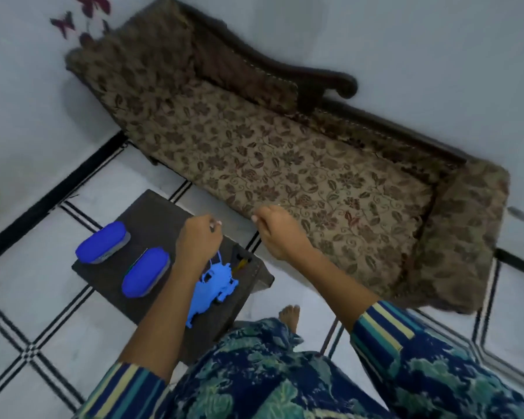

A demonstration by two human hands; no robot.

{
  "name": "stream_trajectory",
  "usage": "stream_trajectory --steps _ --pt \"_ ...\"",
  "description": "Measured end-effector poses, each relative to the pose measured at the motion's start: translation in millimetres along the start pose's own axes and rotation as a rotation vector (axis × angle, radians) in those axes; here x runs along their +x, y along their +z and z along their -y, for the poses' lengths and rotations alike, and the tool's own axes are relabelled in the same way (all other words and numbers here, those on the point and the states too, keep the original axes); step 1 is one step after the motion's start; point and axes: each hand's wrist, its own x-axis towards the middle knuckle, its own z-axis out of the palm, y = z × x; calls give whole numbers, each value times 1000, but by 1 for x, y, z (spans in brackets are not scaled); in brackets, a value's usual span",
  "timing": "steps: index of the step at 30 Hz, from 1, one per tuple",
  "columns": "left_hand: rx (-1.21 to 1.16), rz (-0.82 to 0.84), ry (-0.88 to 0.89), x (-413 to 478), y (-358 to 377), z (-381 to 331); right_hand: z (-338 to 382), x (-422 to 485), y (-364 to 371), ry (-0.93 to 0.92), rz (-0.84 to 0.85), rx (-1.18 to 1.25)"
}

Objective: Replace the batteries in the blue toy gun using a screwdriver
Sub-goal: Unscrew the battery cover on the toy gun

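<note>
Lying on the dark table (155,216), two closed blue cases (103,242) hide their contents at left, the gun (215,282) sits near-side of the curled left hand (198,240), a blurry screwdriver (239,261) beside it, the curled right hand (277,231) farther right; neither hand's grip can be told.

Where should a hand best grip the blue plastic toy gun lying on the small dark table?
Probably its broad middle body: the blue plastic toy gun lies flat on the small dark table, so come from above and the right, since the left forearm crosses its other side.
</note>
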Motion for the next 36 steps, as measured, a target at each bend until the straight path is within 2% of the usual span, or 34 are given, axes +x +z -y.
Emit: stream_trajectory --steps 5,9,15,22,29,36 --pt "-35 -146 -142 36 -14 -34 -23 71 -36 -167 108 -49" --pt "-54 -257 -293 46 -20 -54 -28 121 -48 -294 266 -53" --pt "-99 -526 -585 48 -27 -68 -7 184 -50 -679 445 -56" --pt "-187 -707 -893 17 -32 -59 41 210 -22 -926 575 -27" --pt "-244 -810 -989 -26 -24 -22 98 193 19 -1059 692 -50" --pt "-311 -902 -1082 -25 -15 3 125 189 53 -1141 851 -120"
